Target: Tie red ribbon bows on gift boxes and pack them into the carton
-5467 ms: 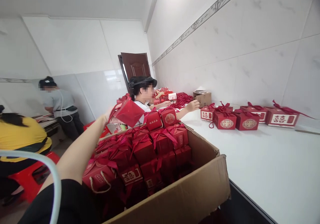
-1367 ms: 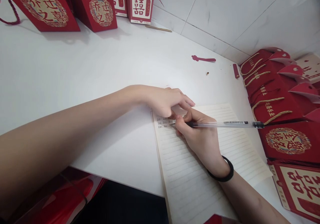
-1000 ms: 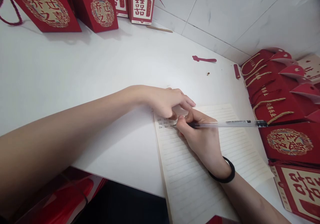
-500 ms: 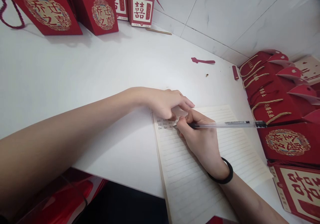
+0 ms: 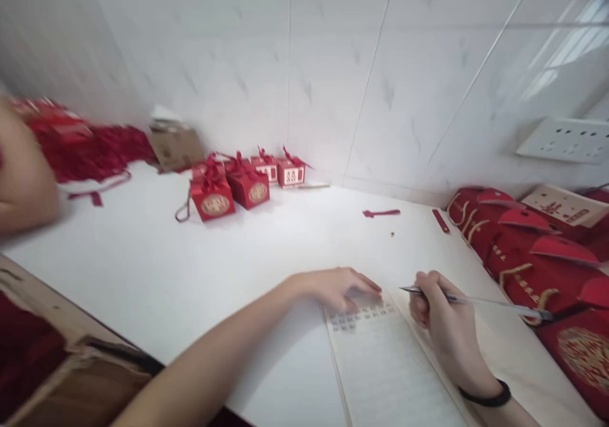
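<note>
My right hand (image 5: 450,332) holds a clear-barrelled pen (image 5: 495,303), its tip pointing left and apart from the writing. A dark band (image 5: 490,396) circles that wrist. Below lies a lined notebook (image 5: 385,370) with short rows of small handwriting near its top; blur makes the marks unreadable. My left hand (image 5: 340,287) rests across the notebook's top edge, fingers stretched out and holding nothing.
Small red gift boxes (image 5: 214,202) stand near the tiled wall. Red bags with rope handles (image 5: 518,262) line the right side. A dark red strip (image 5: 382,213) lies on the white table (image 5: 285,243). At far left, another person's arm (image 5: 23,173) shows beside red ribbons (image 5: 114,151).
The view has tilted up, showing more wall and table. My right hand has moved the pen off the written rows, to the right. My left hand stays at the notebook's top.
</note>
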Available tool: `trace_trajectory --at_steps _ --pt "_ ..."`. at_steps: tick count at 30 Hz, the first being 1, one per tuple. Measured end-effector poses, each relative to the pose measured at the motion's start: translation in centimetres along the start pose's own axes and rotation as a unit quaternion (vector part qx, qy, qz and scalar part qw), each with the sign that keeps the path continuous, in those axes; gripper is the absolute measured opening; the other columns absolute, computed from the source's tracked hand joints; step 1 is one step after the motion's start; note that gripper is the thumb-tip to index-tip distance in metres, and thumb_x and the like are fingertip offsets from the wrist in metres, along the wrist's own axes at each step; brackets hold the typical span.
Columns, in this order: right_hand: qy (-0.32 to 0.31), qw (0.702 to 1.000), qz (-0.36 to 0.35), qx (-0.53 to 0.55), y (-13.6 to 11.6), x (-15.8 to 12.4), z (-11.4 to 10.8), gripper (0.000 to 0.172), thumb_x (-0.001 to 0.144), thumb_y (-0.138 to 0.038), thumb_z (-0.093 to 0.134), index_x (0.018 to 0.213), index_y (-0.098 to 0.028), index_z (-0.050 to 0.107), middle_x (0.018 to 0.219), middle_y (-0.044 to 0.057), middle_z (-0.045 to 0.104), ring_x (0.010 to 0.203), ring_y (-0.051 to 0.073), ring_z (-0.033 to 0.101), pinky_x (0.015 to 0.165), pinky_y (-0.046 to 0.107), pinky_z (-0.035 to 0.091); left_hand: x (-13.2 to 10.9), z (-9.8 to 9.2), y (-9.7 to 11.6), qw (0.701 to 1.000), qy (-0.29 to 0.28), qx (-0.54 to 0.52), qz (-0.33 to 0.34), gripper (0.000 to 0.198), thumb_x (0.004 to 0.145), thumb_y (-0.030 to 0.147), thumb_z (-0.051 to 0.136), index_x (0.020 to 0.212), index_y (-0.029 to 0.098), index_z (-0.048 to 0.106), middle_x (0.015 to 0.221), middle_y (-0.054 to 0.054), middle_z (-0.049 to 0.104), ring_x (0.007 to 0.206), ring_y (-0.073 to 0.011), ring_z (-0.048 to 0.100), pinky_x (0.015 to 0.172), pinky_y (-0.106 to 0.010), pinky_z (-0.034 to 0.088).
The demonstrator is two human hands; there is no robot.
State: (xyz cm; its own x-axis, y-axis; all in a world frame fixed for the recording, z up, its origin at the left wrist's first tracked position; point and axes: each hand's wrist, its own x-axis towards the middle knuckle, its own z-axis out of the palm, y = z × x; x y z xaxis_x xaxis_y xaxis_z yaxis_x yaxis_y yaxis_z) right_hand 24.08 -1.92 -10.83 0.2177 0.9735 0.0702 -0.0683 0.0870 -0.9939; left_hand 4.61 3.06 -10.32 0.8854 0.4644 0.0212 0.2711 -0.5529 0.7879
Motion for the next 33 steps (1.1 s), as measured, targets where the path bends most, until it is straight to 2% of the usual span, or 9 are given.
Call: trace_trajectory --at_steps 5,9,13,16,19,22,25,31,33 --pt "0.038 0.995 0.075 -0.052 1.0 2.7 -1.0 0.045 0.064 -0.057 0.062 0.057 -0.019 0.038 0.044 -0.006 0.038 0.033 0.005 0.027 0.030 0.016 0.018 0.0 0.2 -1.1 0.966 0.185 -0.038 -0.176 0.038 0.076 0.013 0.052 0.113 0.018 0.060 0.109 -0.006 0.066 0.100 -0.0172 0.062 0.082 -0.026 0.050" --pt "0.011 0.995 0.054 -0.082 1.2 2.6 -1.0 0.045 0.063 -0.061 0.056 0.058 -0.020 0.038 0.043 -0.006 0.037 0.033 0.006 0.026 0.032 0.017 0.017 -0.8 -2.9 -1.4 0.866 0.385 0.110 -0.301 0.041 0.079 0.011 0.045 0.119 0.020 0.052 0.123 -0.008 0.057 0.112 -0.0164 0.054 0.090 -0.028 0.046" --pt "-0.022 0.993 0.015 -0.119 1.5 2.5 -0.8 0.045 0.066 -0.062 0.052 0.058 -0.020 0.038 0.043 -0.006 0.037 0.035 0.006 0.026 0.034 0.018 0.017 -4.7 -8.7 -1.3 0.749 0.478 0.235 -0.393 0.049 0.076 0.008 0.043 0.125 0.012 0.041 0.141 -0.018 0.033 0.135 -0.0268 0.024 0.110 -0.044 0.018" --pt "-0.031 0.989 -0.005 -0.141 1.8 2.9 -0.7 0.043 0.068 -0.060 0.049 0.057 -0.020 0.038 0.043 -0.005 0.038 0.036 0.008 0.027 0.035 0.020 0.019 -8.3 -12.2 -1.3 0.691 0.484 0.292 -0.450 0.058 0.072 0.009 0.050 0.128 0.009 0.035 0.147 -0.021 0.021 0.139 -0.0312 0.008 0.110 -0.050 0.009" --pt "-0.038 0.986 -0.023 -0.163 2.0 3.1 -0.7 0.041 0.070 -0.058 0.047 0.057 -0.021 0.038 0.044 -0.005 0.039 0.037 0.009 0.029 0.037 0.021 0.020 -10.9 -13.6 -1.5 0.666 0.463 0.318 -0.491 0.051 0.072 0.012 0.051 0.122 0.009 0.041 0.139 -0.025 0.033 0.136 -0.0349 0.018 0.106 -0.055 0.014" --pt "-0.038 0.982 -0.051 -0.180 2.0 3.1 -0.7 0.040 0.072 -0.056 0.046 0.056 -0.021 0.038 0.043 -0.005 0.039 0.040 0.011 0.033 0.041 0.022 0.025 -12.2 -13.5 -1.5 0.672 0.430 0.338 -0.500 0.034 0.075 0.018 0.050 0.108 0.012 0.050 0.124 -0.021 0.049 0.121 -0.0342 0.042 0.101 -0.055 0.022" --pt "-0.037 0.979 -0.068 -0.188 1.7 2.8 -0.6 0.039 0.071 -0.055 0.048 0.055 -0.020 0.039 0.043 -0.004 0.040 0.042 0.012 0.036 0.044 0.023 0.028 -12.5 -13.1 -1.2 0.679 0.417 0.371 -0.477 0.025 0.081 0.031 0.047 0.100 0.017 0.052 0.120 -0.014 0.051 0.116 -0.0277 0.046 0.103 -0.046 0.024" --pt "-0.039 0.978 -0.058 -0.199 1.1 2.4 -0.6 0.040 0.071 -0.056 0.046 0.055 -0.021 0.038 0.043 -0.004 0.040 0.042 0.012 0.036 0.046 0.023 0.030 -12.0 -13.7 -2.1 0.686 0.403 0.375 -0.476 0.079 0.058 0.040 0.070 0.124 0.018 0.034 0.138 -0.016 0.033 0.133 -0.0323 0.023 0.105 -0.045 0.022" --pt "-0.042 0.977 -0.055 -0.204 1.2 2.5 -0.6 0.040 0.072 -0.057 0.045 0.056 -0.021 0.038 0.043 -0.005 0.040 0.043 0.012 0.036 0.046 0.023 0.029 -11.7 -14.1 -2.8 0.698 0.394 0.358 -0.479 0.079 0.053 0.034 0.073 0.122 0.019 0.036 0.135 -0.017 0.036 0.131 -0.0333 0.027 0.104 -0.044 0.024"
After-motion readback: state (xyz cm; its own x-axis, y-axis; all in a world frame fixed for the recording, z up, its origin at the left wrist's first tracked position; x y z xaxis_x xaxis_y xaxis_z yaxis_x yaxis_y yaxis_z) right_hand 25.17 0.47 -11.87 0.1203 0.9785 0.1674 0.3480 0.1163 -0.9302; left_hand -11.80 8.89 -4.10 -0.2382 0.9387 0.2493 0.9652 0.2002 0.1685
